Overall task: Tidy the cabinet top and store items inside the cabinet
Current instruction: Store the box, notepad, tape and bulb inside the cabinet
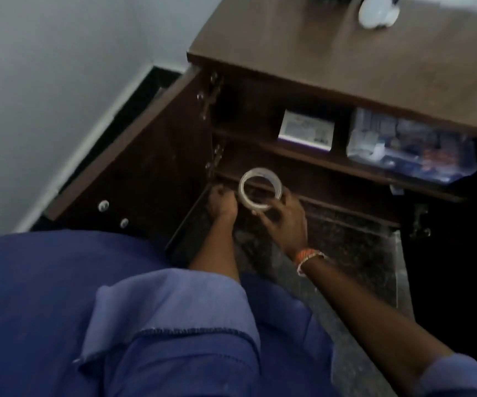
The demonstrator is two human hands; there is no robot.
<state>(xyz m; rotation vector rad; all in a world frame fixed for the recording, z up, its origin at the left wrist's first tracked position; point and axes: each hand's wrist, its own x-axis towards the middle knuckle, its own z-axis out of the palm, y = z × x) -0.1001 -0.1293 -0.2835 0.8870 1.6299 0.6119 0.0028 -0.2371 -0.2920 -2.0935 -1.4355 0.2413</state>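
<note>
Right hand [284,222] fingers grasping one tape roll [261,192], left hand [222,202] fingers curled, grip unclear, one open cabinet [346,64].

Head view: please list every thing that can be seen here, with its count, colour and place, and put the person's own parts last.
cabinet: one, brown wood, upper right, its left door swung open
white object: one, white, blurred, on the cabinet top near the far edge
box: one, white and purple, on the upper shelf inside
plastic pack: one, clear with blue contents, on the same shelf, right of the box
tape roll: one, clear, held in front of the lower shelf
floor: dark speckled stone, below the cabinet
wall: pale, at left
bracelet: one, orange and white, on the right wrist
right hand: holds the tape roll
left hand: at the lower shelf edge, grip unclear
sleeves: blue
</note>
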